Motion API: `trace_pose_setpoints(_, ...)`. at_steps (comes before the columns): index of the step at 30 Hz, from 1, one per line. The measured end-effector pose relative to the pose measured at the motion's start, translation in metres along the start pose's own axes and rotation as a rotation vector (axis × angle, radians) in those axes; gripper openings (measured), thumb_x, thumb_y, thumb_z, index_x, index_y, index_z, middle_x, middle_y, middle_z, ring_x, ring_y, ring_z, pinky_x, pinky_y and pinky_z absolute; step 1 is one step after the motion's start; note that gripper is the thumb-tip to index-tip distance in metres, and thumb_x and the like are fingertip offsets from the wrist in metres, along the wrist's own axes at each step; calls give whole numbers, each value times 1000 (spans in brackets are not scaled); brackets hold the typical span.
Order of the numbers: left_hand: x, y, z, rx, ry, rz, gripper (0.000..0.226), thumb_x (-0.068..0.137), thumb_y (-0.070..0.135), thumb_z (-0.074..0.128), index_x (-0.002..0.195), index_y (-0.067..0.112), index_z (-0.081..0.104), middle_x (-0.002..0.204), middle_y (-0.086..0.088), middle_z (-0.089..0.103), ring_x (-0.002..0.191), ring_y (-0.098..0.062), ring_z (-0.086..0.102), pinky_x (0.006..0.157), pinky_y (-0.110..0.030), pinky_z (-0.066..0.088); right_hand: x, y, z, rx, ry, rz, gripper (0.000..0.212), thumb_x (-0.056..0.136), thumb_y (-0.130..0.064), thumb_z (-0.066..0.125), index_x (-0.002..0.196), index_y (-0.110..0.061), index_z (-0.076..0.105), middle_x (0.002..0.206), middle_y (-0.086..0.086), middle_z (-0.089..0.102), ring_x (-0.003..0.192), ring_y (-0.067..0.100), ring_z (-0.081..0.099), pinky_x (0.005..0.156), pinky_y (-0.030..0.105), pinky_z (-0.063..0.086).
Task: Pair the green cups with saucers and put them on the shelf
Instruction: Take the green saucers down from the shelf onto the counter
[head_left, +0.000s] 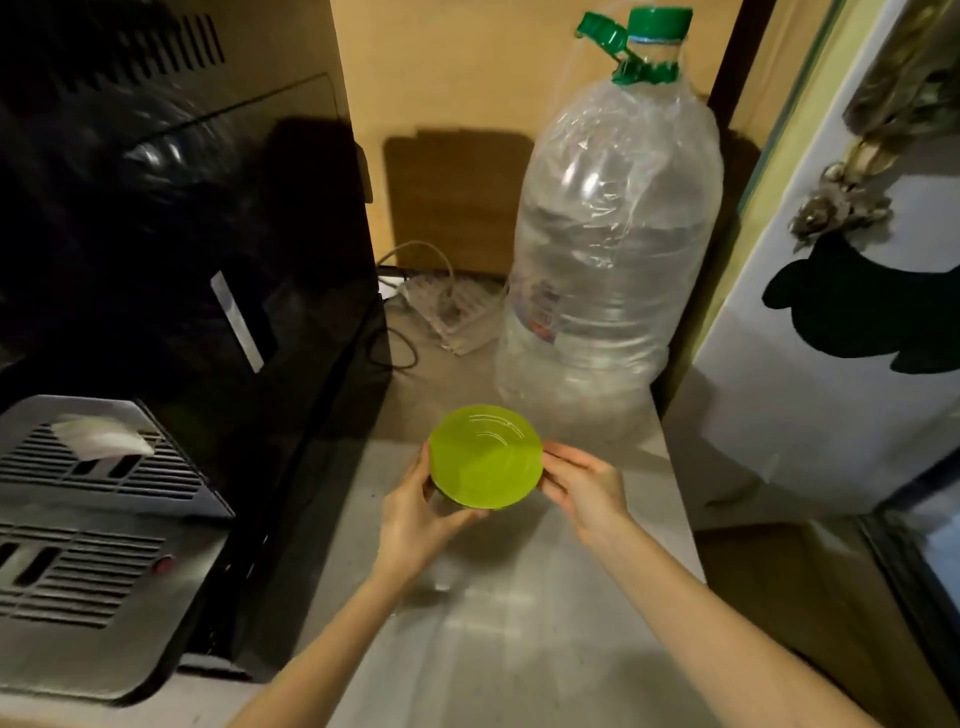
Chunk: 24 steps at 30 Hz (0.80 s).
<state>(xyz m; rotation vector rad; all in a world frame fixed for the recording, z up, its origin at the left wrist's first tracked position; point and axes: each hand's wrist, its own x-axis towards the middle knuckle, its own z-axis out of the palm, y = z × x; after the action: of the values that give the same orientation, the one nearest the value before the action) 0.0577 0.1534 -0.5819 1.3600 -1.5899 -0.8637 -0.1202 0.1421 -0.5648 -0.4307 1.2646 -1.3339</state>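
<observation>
A black appliance with a grey vented tray fills the left of the scene. At centre, a person holds a green saucer over a pale desk: the left hand grips its left rim, fingers curled beneath, while the right hand pinches its right rim. Something dark shows under the saucer, too hidden to tell. Farther back, a power strip lies beside a large clear bottle with a green cap. A white door stands at right.
</observation>
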Motion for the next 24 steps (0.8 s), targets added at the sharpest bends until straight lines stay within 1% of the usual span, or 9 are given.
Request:
trace_pose_setpoints(2,-3,-11,3,12,-1,-35,92,40,45,79,123,33,39,120,11,52,113,-9,53,85,3,34,10,13,-1,-56,33,24,27,81,8,60,108,8,61,62,1,72,50,4,68,56,17,57)
trace_pose_setpoints(6,-2,-27,6,45,-5,-57,91,44,23,88,124,26,45,118,14,53,111,-10,52,80,8,30,22,31,-1,-133,69,60,31,82,7,59,113,8,60,101,16,65,71,16,63,80,28,52)
trace_pose_setpoints(7,-1,-29,6,62,-8,-70,89,45,21,89,123,28,46,117,16,53,110,-9,51,80,7,31,24,34,-2,-146,77,56,31,81,8,59,112,8,61,104,18,64,77,19,61,79,26,52)
trace_pose_setpoints(8,-1,-32,5,75,-8,-82,87,44,23,88,121,29,47,116,16,55,110,-10,52,83,4,32,27,36,-2,-161,84,49,30,80,9,60,110,9,62,104,18,64,80,22,61,73,20,54)
trace_pose_setpoints(10,2,-35,3,133,-8,-107,91,39,38,84,123,23,51,124,4,58,118,-19,51,95,-13,37,32,40,-1,-181,92,41,30,79,11,61,108,10,63,100,17,64,74,20,62,57,10,53)
trace_pose_setpoints(12,4,-37,1,204,-23,-147,100,38,42,82,128,12,49,135,-9,52,130,-26,40,105,-28,30,37,44,0,-211,99,40,30,78,10,62,107,10,63,99,19,65,70,16,61,55,10,52)
trace_pose_setpoints(14,3,-35,0,234,-43,-178,103,39,44,79,130,7,47,140,-13,46,135,-27,32,105,-25,23,42,50,0,-245,112,44,29,77,10,63,106,10,64,102,24,66,73,21,62,65,18,54)
trace_pose_setpoints(17,4,-37,-1,262,-49,-182,112,34,58,66,130,4,46,141,-15,44,136,-25,31,104,-23,20,46,56,-1,-291,121,33,28,76,10,63,104,10,65,104,27,67,83,27,62,75,27,52)
trace_pose_setpoints(24,5,-51,-1,322,-78,-199,106,48,41,84,137,9,36,148,-11,35,139,-22,25,109,-29,23,49,60,-1,-460,100,-32,25,77,6,64,101,4,69,101,20,70,85,24,64,79,29,53)
